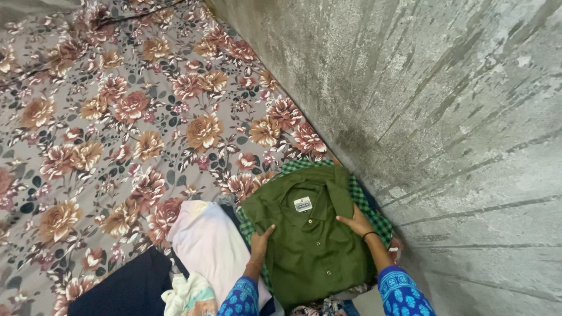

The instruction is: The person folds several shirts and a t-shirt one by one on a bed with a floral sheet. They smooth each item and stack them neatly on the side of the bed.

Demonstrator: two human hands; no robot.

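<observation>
Down at the near right of the bed, hard against the grey concrete wall (445, 117), a folded olive-green shirt (310, 234) sits on top of a small stack, its collar toward the far side and its button placket running down the middle. Beneath it peeks a green checked cloth (364, 202), showing along the far and right edges. The left hand (259, 241) lies on the shirt's left edge, fingers together and flat, thumb tucked toward the fabric; the right hand (355, 222) rests on the right side just below the collar, fingers spread and pressing lightly. Neither hand is pinching anything that I can see — both are open palms on cloth.

This looks like light, soft woven cotton, limp rather than stiff, so it should sag and lose its fold if lifted by one corner. The firmer spots are the collar and the placket; taking both side edges at once, or sliding palms underneath, seems the safest hold.

To the left lie a pale pink garment (205, 243) and a dark navy cloth (126, 287), all on the floral bedsheet (117, 117).
</observation>
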